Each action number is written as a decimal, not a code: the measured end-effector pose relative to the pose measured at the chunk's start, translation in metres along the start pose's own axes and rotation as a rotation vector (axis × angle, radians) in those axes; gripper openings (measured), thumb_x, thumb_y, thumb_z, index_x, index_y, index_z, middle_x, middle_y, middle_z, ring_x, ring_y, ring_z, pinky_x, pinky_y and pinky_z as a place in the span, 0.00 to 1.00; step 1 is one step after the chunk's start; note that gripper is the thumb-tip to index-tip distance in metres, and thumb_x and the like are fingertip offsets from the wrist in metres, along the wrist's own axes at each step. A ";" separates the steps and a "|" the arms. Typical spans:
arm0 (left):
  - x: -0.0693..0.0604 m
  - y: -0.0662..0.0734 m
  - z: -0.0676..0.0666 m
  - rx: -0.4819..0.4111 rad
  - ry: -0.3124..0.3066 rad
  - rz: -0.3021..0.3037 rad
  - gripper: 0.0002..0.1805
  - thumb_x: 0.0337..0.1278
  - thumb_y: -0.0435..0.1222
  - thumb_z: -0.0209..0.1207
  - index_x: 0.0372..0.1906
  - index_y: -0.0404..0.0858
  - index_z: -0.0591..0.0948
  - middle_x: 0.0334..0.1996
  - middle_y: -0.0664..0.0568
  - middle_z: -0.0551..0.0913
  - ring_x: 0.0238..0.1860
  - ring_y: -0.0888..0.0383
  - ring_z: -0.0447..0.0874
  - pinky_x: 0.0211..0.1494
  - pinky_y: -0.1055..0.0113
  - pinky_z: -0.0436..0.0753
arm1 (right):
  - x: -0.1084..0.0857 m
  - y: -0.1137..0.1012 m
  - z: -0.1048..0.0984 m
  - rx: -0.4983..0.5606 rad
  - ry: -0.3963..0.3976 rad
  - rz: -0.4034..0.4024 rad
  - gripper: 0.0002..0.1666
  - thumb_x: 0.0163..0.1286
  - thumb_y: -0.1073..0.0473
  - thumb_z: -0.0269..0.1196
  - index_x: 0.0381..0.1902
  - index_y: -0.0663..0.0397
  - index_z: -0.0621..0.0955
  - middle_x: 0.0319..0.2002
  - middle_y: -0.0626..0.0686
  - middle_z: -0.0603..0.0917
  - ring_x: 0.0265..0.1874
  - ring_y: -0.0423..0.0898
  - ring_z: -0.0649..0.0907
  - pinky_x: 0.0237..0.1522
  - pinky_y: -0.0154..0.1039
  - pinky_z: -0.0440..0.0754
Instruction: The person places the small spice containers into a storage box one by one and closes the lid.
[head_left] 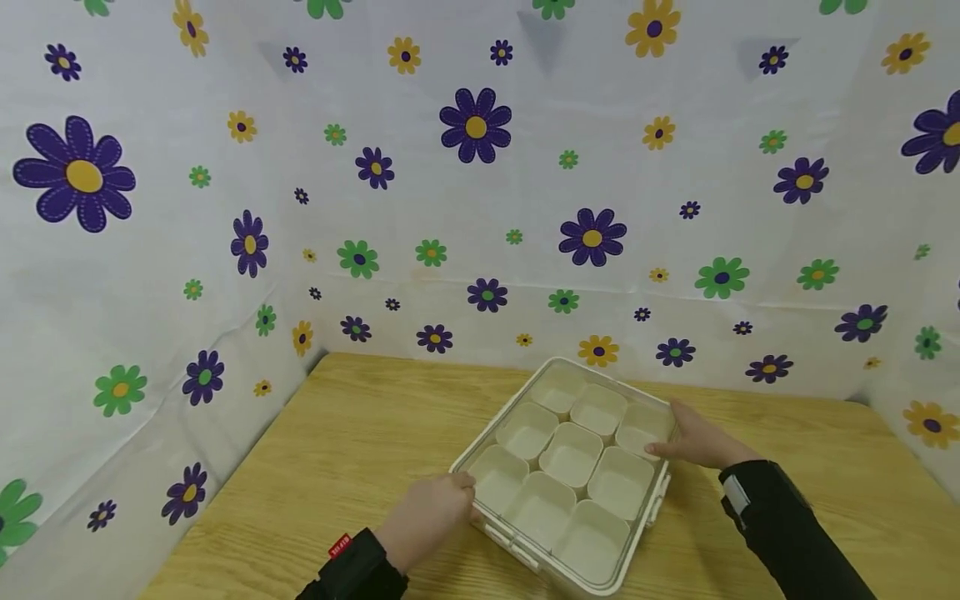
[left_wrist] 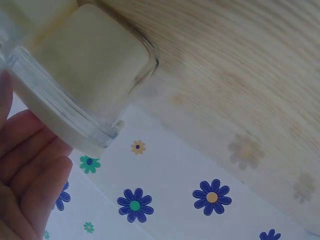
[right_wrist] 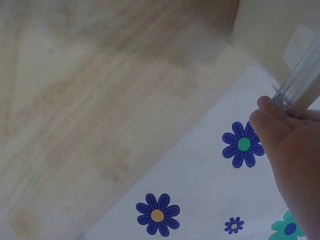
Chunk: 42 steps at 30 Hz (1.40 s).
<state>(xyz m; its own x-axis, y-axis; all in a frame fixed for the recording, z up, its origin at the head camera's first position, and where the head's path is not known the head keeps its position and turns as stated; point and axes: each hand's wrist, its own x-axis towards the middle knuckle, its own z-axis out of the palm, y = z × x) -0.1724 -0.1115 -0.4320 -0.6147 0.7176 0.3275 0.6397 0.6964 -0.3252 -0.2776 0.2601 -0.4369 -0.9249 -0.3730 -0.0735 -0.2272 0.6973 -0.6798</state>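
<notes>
A pale rectangular divided storage box [head_left: 504, 416] with see-through sides lies turned at an angle between both hands. Inside it sit several cream square cups [head_left: 572, 454] in rows, with nothing seen in them. My left hand [head_left: 435, 510] grips the box's left corner; in the left wrist view its fingers [left_wrist: 45, 170] curl under the pale edge. At the far right corner my right hand [head_left: 701, 437] holds the box, thumb over the rim, other fingers mostly hidden along the side. The right wrist view shows that hand [right_wrist: 295, 150] pinching the clear edge.
Clasps [head_left: 512, 546] run along the box's near side, and another clasp [head_left: 658, 498] is on its right side. Below is a wood-grain table [head_left: 360, 433]. A white cloth with flowers [head_left: 420, 192] hangs behind the table and along its sides.
</notes>
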 end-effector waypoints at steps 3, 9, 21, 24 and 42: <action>0.004 -0.006 0.003 0.025 -0.014 -0.031 0.16 0.39 0.52 0.57 0.15 0.43 0.76 0.16 0.60 0.68 0.16 0.70 0.69 0.16 0.80 0.67 | -0.008 -0.002 0.003 -0.028 0.039 0.024 0.48 0.51 0.48 0.66 0.55 0.78 0.57 0.45 0.68 0.71 0.39 0.55 0.73 0.46 0.54 0.69; 0.013 -0.023 0.011 -0.045 -0.071 -0.063 0.15 0.36 0.50 0.56 0.14 0.43 0.78 0.16 0.61 0.68 0.16 0.72 0.61 0.16 0.78 0.64 | -0.021 -0.010 0.009 -0.136 0.090 0.136 0.58 0.47 0.41 0.67 0.53 0.86 0.55 0.47 0.78 0.67 0.41 0.61 0.72 0.46 0.56 0.69; 0.023 -0.056 0.030 -0.213 -0.170 -0.162 0.30 0.49 0.51 0.54 0.46 0.27 0.76 0.41 0.43 0.80 0.39 0.50 0.79 0.38 0.63 0.77 | -0.051 -0.026 0.022 -0.207 0.189 0.229 0.39 0.47 0.38 0.65 0.32 0.73 0.70 0.22 0.54 0.70 0.20 0.47 0.70 0.21 0.38 0.66; 0.025 -0.058 0.035 -0.327 -0.250 -0.246 0.39 0.52 0.54 0.51 0.57 0.26 0.66 0.55 0.38 0.70 0.50 0.44 0.72 0.49 0.56 0.72 | -0.059 -0.029 0.026 -0.221 0.211 0.255 0.34 0.48 0.38 0.64 0.27 0.68 0.70 0.20 0.53 0.69 0.18 0.46 0.69 0.19 0.37 0.65; 0.059 -0.076 0.045 -0.542 -0.417 -0.362 0.36 0.56 0.44 0.53 0.61 0.23 0.58 0.63 0.34 0.56 0.61 0.44 0.58 0.60 0.56 0.59 | -0.089 -0.039 0.040 -0.262 0.336 0.255 0.23 0.53 0.48 0.64 0.13 0.57 0.68 0.11 0.46 0.63 0.12 0.40 0.64 0.16 0.34 0.60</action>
<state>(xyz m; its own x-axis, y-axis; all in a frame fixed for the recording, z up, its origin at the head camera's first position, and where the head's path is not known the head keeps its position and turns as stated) -0.2781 -0.1221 -0.4281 -0.8826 0.4655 -0.0656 0.4365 0.8633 0.2535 -0.1737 0.2416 -0.4331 -0.9983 0.0179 0.0550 -0.0096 0.8871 -0.4614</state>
